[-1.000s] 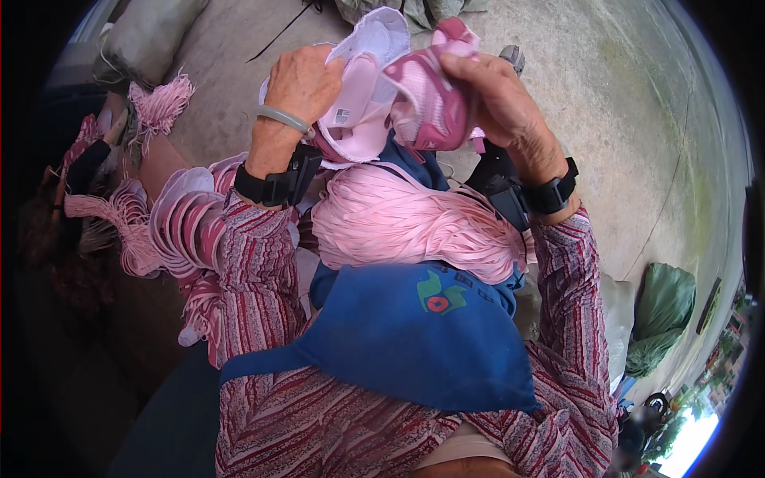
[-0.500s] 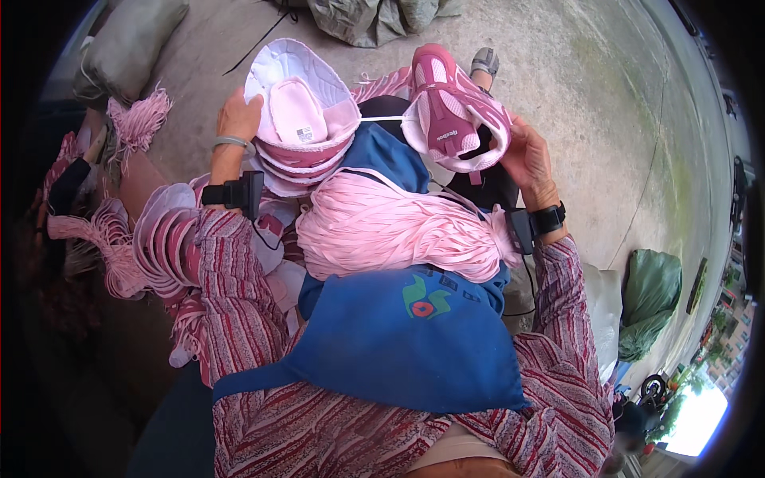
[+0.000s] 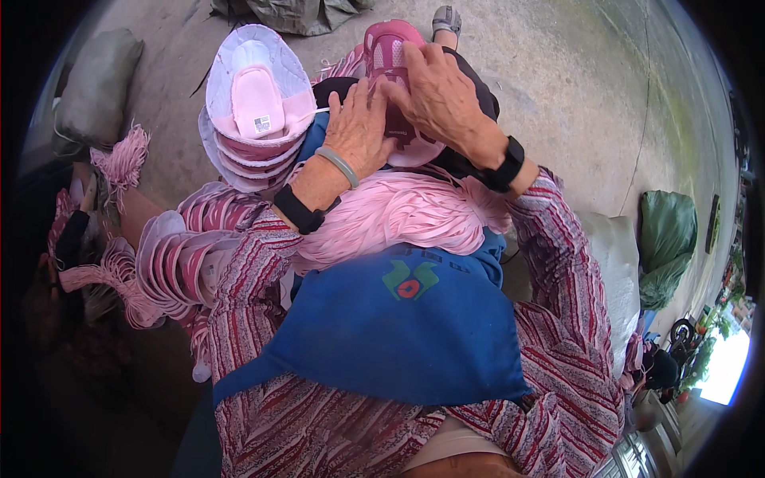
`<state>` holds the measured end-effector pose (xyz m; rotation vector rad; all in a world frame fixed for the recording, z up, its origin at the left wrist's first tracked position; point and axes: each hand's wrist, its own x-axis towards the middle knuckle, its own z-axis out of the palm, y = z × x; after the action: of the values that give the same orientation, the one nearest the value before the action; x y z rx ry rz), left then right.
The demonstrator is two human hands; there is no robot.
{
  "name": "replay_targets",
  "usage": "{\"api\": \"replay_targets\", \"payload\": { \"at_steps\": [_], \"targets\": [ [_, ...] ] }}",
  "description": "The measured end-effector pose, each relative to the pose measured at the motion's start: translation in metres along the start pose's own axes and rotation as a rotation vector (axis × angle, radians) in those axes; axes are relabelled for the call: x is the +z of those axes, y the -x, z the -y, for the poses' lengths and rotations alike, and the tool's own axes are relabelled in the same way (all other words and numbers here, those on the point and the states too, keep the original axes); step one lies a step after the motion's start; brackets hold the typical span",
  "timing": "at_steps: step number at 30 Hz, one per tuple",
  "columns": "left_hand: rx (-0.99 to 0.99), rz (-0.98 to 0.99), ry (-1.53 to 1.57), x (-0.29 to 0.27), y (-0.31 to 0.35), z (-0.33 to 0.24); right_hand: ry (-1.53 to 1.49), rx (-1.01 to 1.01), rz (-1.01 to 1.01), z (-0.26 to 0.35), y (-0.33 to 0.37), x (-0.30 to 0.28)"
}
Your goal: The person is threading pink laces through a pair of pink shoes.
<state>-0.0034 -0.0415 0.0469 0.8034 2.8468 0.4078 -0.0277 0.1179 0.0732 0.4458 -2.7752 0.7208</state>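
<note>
A pink shoe upper [image 3: 390, 49] with a darker pink toe and tongue lies over my lap, partly covered by my hands. My right hand [image 3: 446, 99] rests across its upper side, fingers stretched and spread. Against its near left side is my left hand [image 3: 358, 131], fingers extended and fingertips close to my right thumb. What lies under the fingertips is hidden. Left of it stands a nested stack of pink and white shoe uppers [image 3: 259, 147]; a thin white cord [image 3: 320, 110] runs from it towards my left hand. A thick bundle of pink laces [image 3: 398, 219] lies across my lap.
More nested uppers [image 3: 171, 259] and pink lace bundles [image 3: 122, 163] are at my left. A grey sack [image 3: 100, 88] stands at the far left. White [image 3: 610, 271] and green [image 3: 668, 247] sacks sit at my right. Another grey sack [image 3: 299, 12] lies ahead on the concrete floor.
My left hand has left the stack of uppers and moved right to the shoe upper. My right hand has shifted from its right edge onto its upper side. The whole view has shifted slightly.
</note>
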Motion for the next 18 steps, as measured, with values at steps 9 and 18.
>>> {"api": "replay_targets", "payload": {
  "at_steps": [9,18],
  "targets": [
    [-0.226,-0.174,-0.033,-0.002,0.014,0.034,0.062,0.125,0.132,-0.038,-0.035,0.051],
    [-0.053,-0.219,0.01,-0.017,0.024,0.019,-0.131,0.215,0.104,-0.065,-0.038,0.051]
  ]
}}
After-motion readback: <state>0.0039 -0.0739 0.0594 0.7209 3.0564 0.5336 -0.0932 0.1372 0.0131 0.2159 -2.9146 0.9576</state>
